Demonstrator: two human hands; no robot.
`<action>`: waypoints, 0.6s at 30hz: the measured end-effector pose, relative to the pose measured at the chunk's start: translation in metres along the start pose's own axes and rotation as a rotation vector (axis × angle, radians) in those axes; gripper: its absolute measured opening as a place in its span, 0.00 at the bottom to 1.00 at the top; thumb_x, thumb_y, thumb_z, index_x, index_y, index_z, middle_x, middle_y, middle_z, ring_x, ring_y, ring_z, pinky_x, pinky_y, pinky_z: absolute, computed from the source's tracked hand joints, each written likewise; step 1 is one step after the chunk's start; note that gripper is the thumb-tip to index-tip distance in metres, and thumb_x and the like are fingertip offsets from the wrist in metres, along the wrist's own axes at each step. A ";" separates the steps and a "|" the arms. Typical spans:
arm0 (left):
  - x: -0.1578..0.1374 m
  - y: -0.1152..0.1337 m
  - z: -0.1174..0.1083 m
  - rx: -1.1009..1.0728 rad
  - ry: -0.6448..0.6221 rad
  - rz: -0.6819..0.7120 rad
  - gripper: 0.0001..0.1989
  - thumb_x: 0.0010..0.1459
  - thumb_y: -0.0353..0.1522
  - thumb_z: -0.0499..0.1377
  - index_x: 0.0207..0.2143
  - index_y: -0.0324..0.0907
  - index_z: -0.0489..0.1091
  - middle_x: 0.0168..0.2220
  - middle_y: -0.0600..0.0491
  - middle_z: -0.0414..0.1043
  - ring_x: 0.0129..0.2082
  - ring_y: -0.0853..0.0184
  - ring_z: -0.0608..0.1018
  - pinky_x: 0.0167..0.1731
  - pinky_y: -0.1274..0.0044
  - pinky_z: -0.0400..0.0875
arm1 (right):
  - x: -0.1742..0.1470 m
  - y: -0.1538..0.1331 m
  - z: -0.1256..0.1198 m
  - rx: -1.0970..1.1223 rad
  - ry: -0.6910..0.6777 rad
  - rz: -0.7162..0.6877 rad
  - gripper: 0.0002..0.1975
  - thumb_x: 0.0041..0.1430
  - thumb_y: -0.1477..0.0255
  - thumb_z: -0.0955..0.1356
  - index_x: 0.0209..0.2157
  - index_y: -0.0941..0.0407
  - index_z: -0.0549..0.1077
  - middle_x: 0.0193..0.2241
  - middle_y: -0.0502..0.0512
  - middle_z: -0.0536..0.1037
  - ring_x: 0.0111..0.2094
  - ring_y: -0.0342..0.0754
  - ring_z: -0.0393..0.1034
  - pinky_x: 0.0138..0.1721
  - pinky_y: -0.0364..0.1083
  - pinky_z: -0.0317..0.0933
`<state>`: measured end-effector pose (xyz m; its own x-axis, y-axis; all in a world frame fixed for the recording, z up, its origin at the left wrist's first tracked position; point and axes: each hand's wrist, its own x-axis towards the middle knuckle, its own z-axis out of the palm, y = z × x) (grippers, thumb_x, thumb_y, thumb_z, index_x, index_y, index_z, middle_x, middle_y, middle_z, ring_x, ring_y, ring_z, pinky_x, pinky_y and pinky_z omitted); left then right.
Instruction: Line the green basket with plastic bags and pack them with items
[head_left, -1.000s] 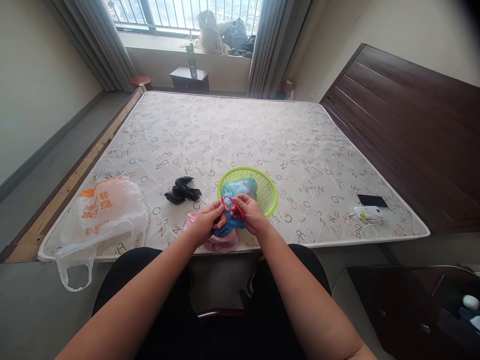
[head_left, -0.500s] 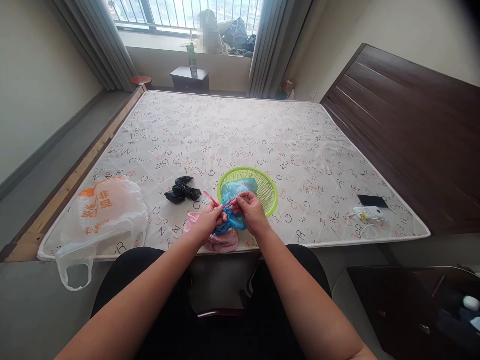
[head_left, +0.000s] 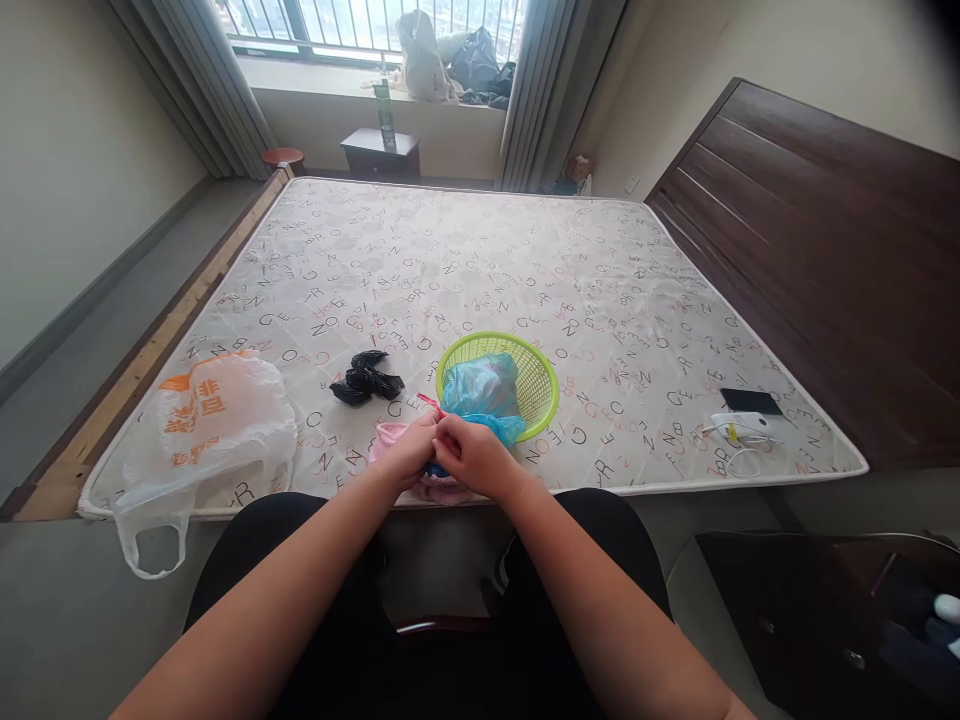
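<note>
A crumpled, translucent blue plastic bag (head_left: 481,385) is bunched just beyond the hands (head_left: 474,460), its near end largely hidden by them, and a thin red cord (head_left: 429,401) is partly exposed past the left one.

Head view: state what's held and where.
Left hand and right hand hold the blue bag at its near end, by the red tie; exact grip hidden.

Crinkled glossy plastic blue bag (head_left: 482,384), smooth plastic green basket (head_left: 553,405), shiny plastic black bag (head_left: 365,379), filmy plastic carrier bag (head_left: 225,415), fuzzy pink cloth (head_left: 388,437), matt fabric mattress (head_left: 465,260), glossy wooden headboard (head_left: 814,205), bare-wood bed rail (head_left: 82,458)
</note>
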<state>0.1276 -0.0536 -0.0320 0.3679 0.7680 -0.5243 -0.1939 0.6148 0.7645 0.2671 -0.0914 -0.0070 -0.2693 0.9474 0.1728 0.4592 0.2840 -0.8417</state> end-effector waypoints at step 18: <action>-0.010 0.032 -0.001 -0.243 -0.252 0.070 0.19 0.54 0.38 0.73 0.35 0.38 0.67 0.24 0.60 0.65 0.17 0.81 0.61 0.19 0.88 0.60 | 0.005 0.011 -0.013 -0.075 0.223 -0.123 0.20 0.69 0.67 0.65 0.61 0.49 0.66 0.59 0.60 0.73 0.63 0.58 0.65 0.64 0.61 0.59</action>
<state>0.1168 -0.0418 -0.0024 0.5528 0.7601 -0.3415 -0.4263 0.6101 0.6679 0.2818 -0.0814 -0.0083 -0.1374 0.9116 0.3875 0.4982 0.4017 -0.7684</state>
